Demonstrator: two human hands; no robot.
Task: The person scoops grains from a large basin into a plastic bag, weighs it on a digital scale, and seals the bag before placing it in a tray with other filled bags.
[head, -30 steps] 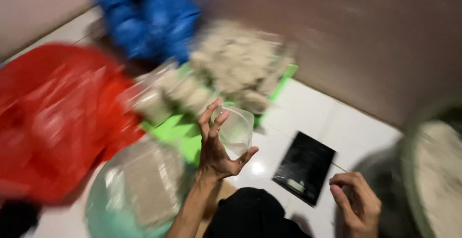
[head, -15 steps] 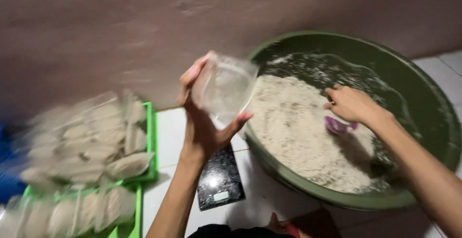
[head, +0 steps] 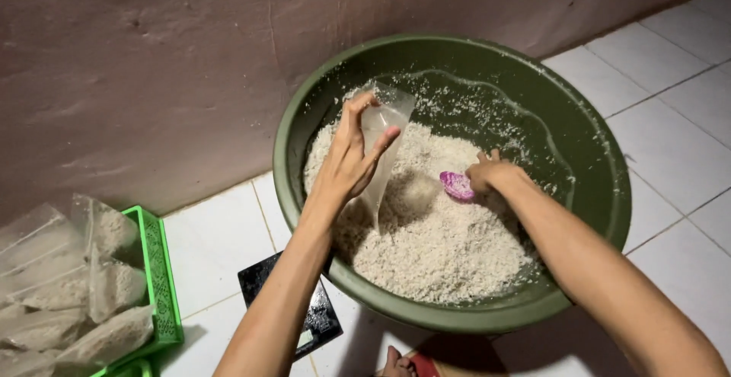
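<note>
Basin [head: 601,194]: large, round, dark green plastic, set on white floor tiles [head: 670,80] close against a brownish wall [head: 152,65]; inner wall speckled with stray grains.

Rice [head: 434,240]: white heap filling the lower left of the basin, thinning toward the far rim.

Left hand [head: 346,160]: raised over the rice, thumb and fingers pinching the mouth of a clear plastic bag [head: 381,145]. Bag upright, hanging from the grip, tapered bottom corner pointing down at the rice surface; apparently nothing inside.

Right hand [head: 491,175]: low in the basin, fingers curled around a small pink scoop [head: 457,185]; scoop resting on the rice, just right of the bag.

Scale [head: 293,305]: flat, black, on the floor just outside the basin's near left rim, partly covered by the left forearm.

Tray [head: 160,278]: bright green perforated plastic, at the far left of the view, well apart from the basin.

Filled bags [head: 84,301]: several clear packets of rice stacked in the tray, overlapping.

Small red item at the bottom edge below the basin, too cropped to identify.
</note>
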